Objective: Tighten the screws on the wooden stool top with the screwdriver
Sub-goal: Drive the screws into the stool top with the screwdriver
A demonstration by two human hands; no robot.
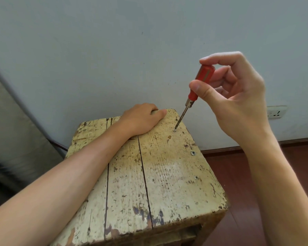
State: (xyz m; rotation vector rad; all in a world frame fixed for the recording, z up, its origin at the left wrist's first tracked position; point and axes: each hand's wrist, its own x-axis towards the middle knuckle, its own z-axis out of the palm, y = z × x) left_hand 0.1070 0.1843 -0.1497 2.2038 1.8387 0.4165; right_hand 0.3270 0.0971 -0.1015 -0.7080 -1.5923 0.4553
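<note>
In the centre of the frame, running from the middle down to the lower edge, stands the wooden stool top (158, 174), made of pale, worn planks with dark gaps between them and flaked paint. The left hand (142, 119) lies on its far edge, just above the middle of the frame. The forearm rests across the planks, the thumb lies flat along the top, and the fingers bend over the far edge, holding the stool.

In the upper right, the right hand (238, 96) holds the screwdriver (192, 96) by its red handle. The thumb presses the near side of the handle, the forefinger arches over its top end, and the other fingers curl behind it. The tool slants down and to the left from that grip, so the metal shaft runs clear below the hand. Its tip sits in a screw (174, 130) near the far right corner of the top, close beside the left thumb and well below the right hand.

Two more screws lie along the right edge of the top, a second screw (193, 153) lower down and a third screw (196, 178) below that; neither hand touches them.

Behind is a pale wall (114, 50) with a socket (276, 112) at the right, above a red-brown floor (247, 174).
</note>
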